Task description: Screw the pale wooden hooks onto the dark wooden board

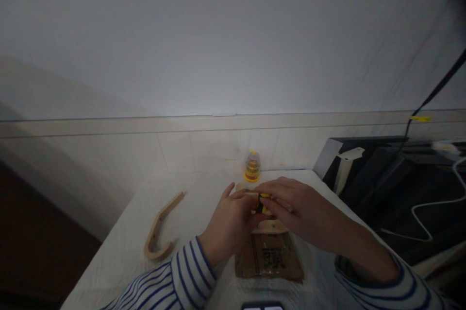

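My left hand and my right hand meet over the table, fingers closed around a small yellow-and-black screwdriver. Most of it is hidden by the fingers, and its tip cannot be made out. Just below them is a pale wooden piece with screws, partly covered by my hands. It lies at the top of a flat brown cardboard piece with dark printed characters. Behind the hands stands a clear cone-shaped screwdriver bit case with a yellow base.
A hook-shaped wooden piece lies to the left on the white-covered table. A wall closes off the back. At right are dark panels and a white cable. A phone-like device shows at the bottom edge.
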A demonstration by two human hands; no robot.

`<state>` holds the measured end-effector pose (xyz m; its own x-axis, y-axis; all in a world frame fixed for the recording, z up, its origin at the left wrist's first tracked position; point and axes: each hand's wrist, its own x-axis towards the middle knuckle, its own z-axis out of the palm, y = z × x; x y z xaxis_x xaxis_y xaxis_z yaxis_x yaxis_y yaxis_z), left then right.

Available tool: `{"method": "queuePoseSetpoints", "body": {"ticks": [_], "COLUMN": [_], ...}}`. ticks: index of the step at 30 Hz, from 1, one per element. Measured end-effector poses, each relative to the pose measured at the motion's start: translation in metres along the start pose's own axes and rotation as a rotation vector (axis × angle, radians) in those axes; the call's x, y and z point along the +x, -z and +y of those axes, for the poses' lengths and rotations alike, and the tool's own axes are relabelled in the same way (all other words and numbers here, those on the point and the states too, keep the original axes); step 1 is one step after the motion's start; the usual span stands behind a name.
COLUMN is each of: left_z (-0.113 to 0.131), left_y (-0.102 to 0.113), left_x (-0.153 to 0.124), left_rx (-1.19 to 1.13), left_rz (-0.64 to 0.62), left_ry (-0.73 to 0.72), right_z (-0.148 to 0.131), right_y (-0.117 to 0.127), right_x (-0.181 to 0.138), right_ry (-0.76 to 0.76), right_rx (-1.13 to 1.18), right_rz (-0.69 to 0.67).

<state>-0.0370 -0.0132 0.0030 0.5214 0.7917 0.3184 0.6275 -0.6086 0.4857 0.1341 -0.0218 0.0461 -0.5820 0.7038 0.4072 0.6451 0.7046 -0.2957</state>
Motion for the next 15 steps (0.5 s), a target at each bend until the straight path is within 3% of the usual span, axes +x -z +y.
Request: {"method": "queuePoseSetpoints", "body": {"ticks": [15], "left_z": [-0.0023], "left_y": [0.0016], "left_x": [-0.0015], "left_rx": [-0.020], "left_rz": [-0.052], "left_ry": [-0.049], "right_z": [0.0018], "right_y": [-0.0063], "right_x": [0.0026], "right_ry": [-0.029], "right_rx": [-0.079], "right_rz": [0.013]}}
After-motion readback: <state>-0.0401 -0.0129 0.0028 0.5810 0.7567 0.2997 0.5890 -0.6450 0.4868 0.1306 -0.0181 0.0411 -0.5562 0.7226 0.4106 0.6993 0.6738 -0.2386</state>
